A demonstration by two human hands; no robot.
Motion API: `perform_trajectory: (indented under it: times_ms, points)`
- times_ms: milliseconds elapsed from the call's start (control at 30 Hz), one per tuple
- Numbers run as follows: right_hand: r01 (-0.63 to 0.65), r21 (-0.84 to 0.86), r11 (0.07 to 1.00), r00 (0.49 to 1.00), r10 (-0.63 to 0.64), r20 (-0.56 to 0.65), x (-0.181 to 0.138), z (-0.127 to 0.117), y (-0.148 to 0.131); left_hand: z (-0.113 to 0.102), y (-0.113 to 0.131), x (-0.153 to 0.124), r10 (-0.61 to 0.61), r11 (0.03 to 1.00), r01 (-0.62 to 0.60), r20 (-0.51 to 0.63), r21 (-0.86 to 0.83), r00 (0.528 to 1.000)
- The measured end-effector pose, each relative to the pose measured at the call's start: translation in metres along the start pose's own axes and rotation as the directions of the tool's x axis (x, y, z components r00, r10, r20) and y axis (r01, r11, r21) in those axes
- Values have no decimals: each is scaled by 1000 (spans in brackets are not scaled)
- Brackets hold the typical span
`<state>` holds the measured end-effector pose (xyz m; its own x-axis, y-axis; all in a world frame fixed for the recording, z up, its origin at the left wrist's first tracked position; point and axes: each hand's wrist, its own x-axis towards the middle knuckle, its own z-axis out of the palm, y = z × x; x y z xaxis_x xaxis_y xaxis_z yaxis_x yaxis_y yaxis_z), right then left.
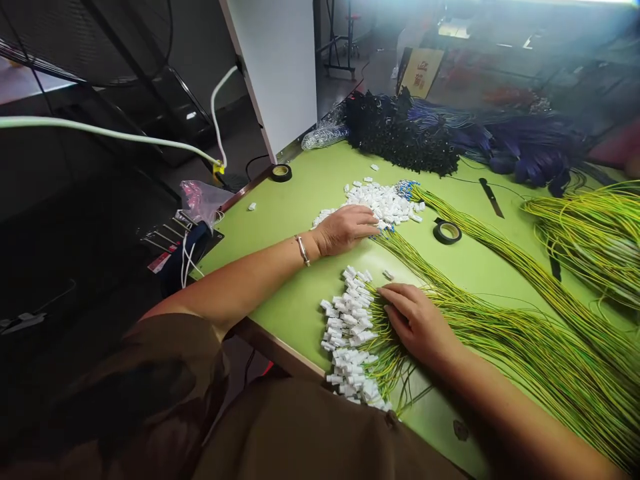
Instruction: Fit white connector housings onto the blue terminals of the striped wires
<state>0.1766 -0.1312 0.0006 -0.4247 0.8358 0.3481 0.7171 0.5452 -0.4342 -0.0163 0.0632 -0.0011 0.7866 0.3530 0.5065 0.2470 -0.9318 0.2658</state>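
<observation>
My left hand [345, 230] lies at the near edge of a heap of loose white connector housings [383, 202]. Its fingers are curled together beside the blue-tipped ends of a bundle of yellow-green wires [405, 252]; whatever they may hold is hidden. Closer to me, my right hand [420, 320] rests over wires fitted with white connectors [350, 320]. The thumb and fingers of that hand point left with a gap between them, and I see nothing gripped. Just beyond its fingertips, a single white housing [389, 275] lies on the green tabletop [290, 287].
Rolls of black tape [447, 231] lie right of the heap and at the left table edge. A dark blade-like tool [491, 198] is farther right. Dark cables with black connectors [400, 130] fill the back. More yellow-green wire [595, 233] spreads at right. A white panel [280, 73] stands behind.
</observation>
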Motion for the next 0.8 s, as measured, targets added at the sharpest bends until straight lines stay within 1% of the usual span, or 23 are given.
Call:
perform_trajectory:
  times_ms: [33, 67, 100, 133, 167, 233, 267, 333, 400, 467, 567, 667, 800]
  points:
    - [-4, 30, 1000, 1000, 5, -14, -1, -4, 2, -2, 10, 4, -53, 998, 51, -52, -41, 997]
    - [-14, 53, 998, 999, 16, -32, -2, -7, 5, -3, 21, 9, -114, 989, 106, -77, -101, 991]
    - [-32, 67, 997, 998, 35, -53, -2, -11, 8, -3, 32, 14, -174, 972, 161, -63, -169, 983]
    - [-57, 73, 996, 995, 63, -75, -1, -15, 11, -3, 41, 18, -227, 948, 222, 7, -230, 974]
    - [-89, 74, 993, 991, 96, -98, 0, -19, 14, -1, 49, 22, -268, 923, 287, 108, -258, 957]
    - [-164, 79, 983, 975, 174, -141, 3, -27, 21, 5, 61, 29, -288, 906, 358, 288, -228, 913]
    - [-207, 87, 974, 962, 219, -163, 5, -30, 25, 9, 64, 31, -290, 911, 369, 349, -186, 891]
    - [-297, 125, 947, 930, 316, -188, 8, -34, 32, 14, 69, 34, -298, 924, 367, 407, -103, 863]
    - [-379, 178, 908, 895, 409, -178, 11, -36, 38, 17, 71, 33, -297, 930, 361, 442, -66, 846]
    - [-436, 224, 872, 867, 474, -157, 16, -35, 42, 16, 71, 30, -265, 938, 337, 460, -79, 847]
    - [-462, 251, 851, 849, 506, -153, 25, -34, 45, 12, 70, 24, -231, 948, 301, 434, -100, 871]
    - [-457, 275, 846, 848, 507, -154, 35, -35, 45, 11, 68, 20, -241, 945, 307, 401, -109, 884]
    - [-437, 284, 854, 861, 488, -142, 45, -38, 47, 22, 74, 19, -182, 948, 260, 355, -186, 917]
